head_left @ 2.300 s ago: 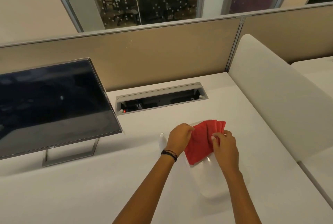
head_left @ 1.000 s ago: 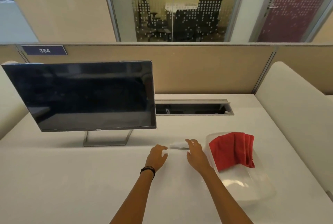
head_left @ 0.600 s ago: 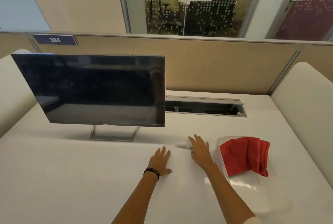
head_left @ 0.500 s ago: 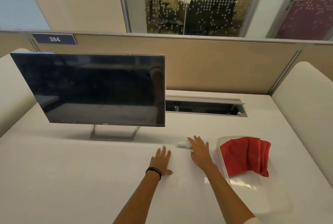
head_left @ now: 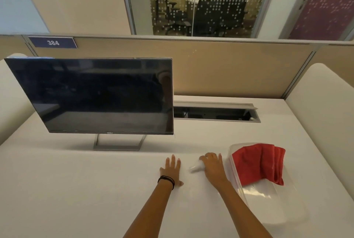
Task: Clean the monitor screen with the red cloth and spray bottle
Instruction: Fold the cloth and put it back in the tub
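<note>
The right hand (head_left: 213,166) is lying over the small white spray bottle (head_left: 194,168), fingers curling round its body while the bottle is lying on its side on the white surface (head_left: 76,189), one pale end poking out toward the left hand (head_left: 171,169). That left hand is resting flat and open just beside the bottle, palm down, gripping nothing, a dark band (head_left: 166,179) sitting at its wrist. The step in hand is judged to be picking up the bottle. The grip is best settled fully round the barrel before lifting, then turned upright so a finger can reach the spray head and the nozzle is pointing away from the person. Which end carries the nozzle is too small to tell. Just beyond the right hand's outer side, the folded red cloth (head_left: 258,163) is sitting in a clear plastic tray (head_left: 277,209), within easy reach of that hand. Ahead of the left hand and off to its outer side, the Dell monitor (head_left: 95,96) is standing on its metal stand, its dark screen facing the person and tilting a little. A light mist onto the cloth rather than the panel would probably be keeping drips out of the bottom bezel.
</note>
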Motion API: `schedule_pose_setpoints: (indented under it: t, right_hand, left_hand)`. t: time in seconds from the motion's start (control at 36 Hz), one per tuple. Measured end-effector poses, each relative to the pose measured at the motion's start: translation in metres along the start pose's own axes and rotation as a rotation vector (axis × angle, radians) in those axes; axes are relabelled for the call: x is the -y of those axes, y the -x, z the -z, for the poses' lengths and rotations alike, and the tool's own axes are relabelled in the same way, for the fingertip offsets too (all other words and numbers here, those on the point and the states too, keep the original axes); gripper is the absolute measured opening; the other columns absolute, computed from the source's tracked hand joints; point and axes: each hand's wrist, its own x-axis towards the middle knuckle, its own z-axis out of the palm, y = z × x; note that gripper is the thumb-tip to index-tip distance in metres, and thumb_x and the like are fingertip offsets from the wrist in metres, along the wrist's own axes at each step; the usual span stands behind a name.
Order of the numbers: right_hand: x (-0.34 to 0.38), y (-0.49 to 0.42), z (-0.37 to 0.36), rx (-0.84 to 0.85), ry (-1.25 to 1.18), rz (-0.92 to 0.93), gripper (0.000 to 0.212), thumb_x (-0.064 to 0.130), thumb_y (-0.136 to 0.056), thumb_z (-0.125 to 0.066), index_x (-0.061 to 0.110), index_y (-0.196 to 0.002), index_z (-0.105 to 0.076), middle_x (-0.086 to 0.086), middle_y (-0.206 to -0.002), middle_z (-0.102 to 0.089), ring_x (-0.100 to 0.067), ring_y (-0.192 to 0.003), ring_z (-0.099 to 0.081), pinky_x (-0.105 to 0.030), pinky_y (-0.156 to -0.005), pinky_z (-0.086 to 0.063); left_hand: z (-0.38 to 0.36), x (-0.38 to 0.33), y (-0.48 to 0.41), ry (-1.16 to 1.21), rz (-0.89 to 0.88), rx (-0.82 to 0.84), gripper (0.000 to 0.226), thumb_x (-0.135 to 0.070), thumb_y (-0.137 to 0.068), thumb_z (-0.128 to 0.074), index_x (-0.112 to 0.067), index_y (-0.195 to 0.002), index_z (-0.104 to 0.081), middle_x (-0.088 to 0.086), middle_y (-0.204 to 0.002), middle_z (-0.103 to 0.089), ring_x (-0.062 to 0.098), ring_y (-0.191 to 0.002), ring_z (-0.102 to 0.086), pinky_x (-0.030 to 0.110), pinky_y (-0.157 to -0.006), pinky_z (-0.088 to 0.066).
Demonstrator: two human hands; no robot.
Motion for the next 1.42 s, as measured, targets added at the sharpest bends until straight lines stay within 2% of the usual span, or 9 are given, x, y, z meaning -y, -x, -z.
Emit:
schedule_pose_setpoints:
  t: [0.11,0.19,0.36,0.58,0.75,0.83,0.97,1.11,1.42]
  right_hand:
    - [0.003,0.009,0.007,0.086,0.036,0.023,0.034,0.02,-0.094,-0.043,0.023,-0.127,-0.048,0.001,-0.129,-0.049,-0.016,-0.128,-0.036,-0.041,-0.115,-0.007]
    - [0.005,0.022,0.012,0.108,-0.002,0.04,0.039,0.01,-0.091,-0.041,0.023,-0.126,-0.049,0.002,-0.127,-0.05,-0.017,-0.124,-0.039,-0.037,-0.112,-0.015]
    - [0.014,0.048,0.032,0.066,-0.304,0.009,0.032,0.018,-0.087,-0.054,0.019,-0.119,-0.053,0.003,-0.116,-0.059,-0.017,-0.104,-0.054,-0.027,-0.079,-0.04]
    - [0.008,0.08,0.078,-0.145,-0.713,-0.053,0.023,0.024,-0.082,-0.068,0.021,-0.103,-0.059,0.01,-0.095,-0.067,-0.009,-0.089,-0.063,-0.029,-0.079,-0.05]
    - [-0.027,0.105,0.11,-0.498,-0.848,-0.253,0.041,0.019,-0.078,-0.073,0.011,-0.117,-0.059,0.005,-0.09,-0.064,-0.008,-0.08,-0.061,-0.007,-0.068,-0.046]
    - [-0.054,0.117,0.12,-0.59,-0.861,-0.368,0.053,0.023,-0.078,-0.072,0.008,-0.126,-0.054,-0.003,-0.102,-0.066,-0.018,-0.089,-0.062,-0.023,-0.08,-0.051]
    - [-0.093,0.138,0.117,-0.665,-0.834,-0.432,0.047,0.013,-0.077,-0.074,0.007,-0.121,-0.056,-0.004,-0.1,-0.065,-0.02,-0.092,-0.061,-0.029,-0.08,-0.051]
    - [-0.108,0.152,0.092,-0.607,-0.786,-0.481,0.041,0.011,-0.078,-0.072,0.007,-0.117,-0.057,-0.005,-0.1,-0.065,-0.017,-0.087,-0.06,-0.014,-0.068,-0.043]
    - [-0.104,0.159,0.055,-0.427,-0.669,-0.595,0.032,0.014,-0.081,-0.069,0.002,-0.108,-0.06,-0.016,-0.098,-0.067,-0.034,-0.094,-0.064,-0.034,-0.082,-0.047]
  left_hand:
    - [0.0,-0.001,0.0,-0.024,0.008,0.004,0.092,-0.042,-0.088,-0.054,-0.013,-0.146,0.011,0.011,-0.155,0.021,0.032,-0.144,0.012,0.051,-0.116,-0.015]
    - [0.0,-0.001,0.0,-0.044,0.011,0.007,0.092,-0.043,-0.088,-0.054,-0.013,-0.146,0.011,0.011,-0.155,0.02,0.033,-0.144,0.012,0.051,-0.116,-0.015]
    - [0.002,-0.003,0.003,-0.08,0.016,0.002,0.091,-0.043,-0.089,-0.052,-0.012,-0.146,0.013,0.011,-0.155,0.021,0.033,-0.144,0.012,0.049,-0.114,-0.023]
    - [0.003,-0.002,0.005,-0.071,0.006,0.002,0.09,-0.043,-0.09,-0.051,-0.012,-0.146,0.013,0.011,-0.155,0.021,0.032,-0.144,0.011,0.047,-0.114,-0.025]
    - [0.002,-0.002,0.003,-0.064,-0.001,0.005,0.09,-0.042,-0.09,-0.051,-0.013,-0.147,0.012,0.011,-0.155,0.021,0.031,-0.144,0.011,0.047,-0.114,-0.025]
    - [0.001,-0.001,0.001,-0.062,-0.004,0.012,0.09,-0.043,-0.09,-0.051,-0.013,-0.146,0.013,0.011,-0.155,0.022,0.031,-0.144,0.012,0.048,-0.114,-0.024]
    - [0.0,0.0,-0.002,-0.068,-0.003,0.013,0.09,-0.044,-0.09,-0.051,-0.013,-0.146,0.013,0.011,-0.155,0.022,0.031,-0.144,0.011,0.047,-0.114,-0.025]
    - [0.0,0.0,-0.001,-0.07,-0.011,0.018,0.091,-0.044,-0.09,-0.051,-0.012,-0.146,0.013,0.012,-0.155,0.022,0.032,-0.144,0.011,0.048,-0.115,-0.023]
    - [-0.002,0.004,0.014,-0.12,-0.056,-0.006,0.081,-0.044,-0.094,-0.042,-0.016,-0.147,0.013,0.011,-0.155,0.022,0.031,-0.145,0.01,0.046,-0.115,-0.023]
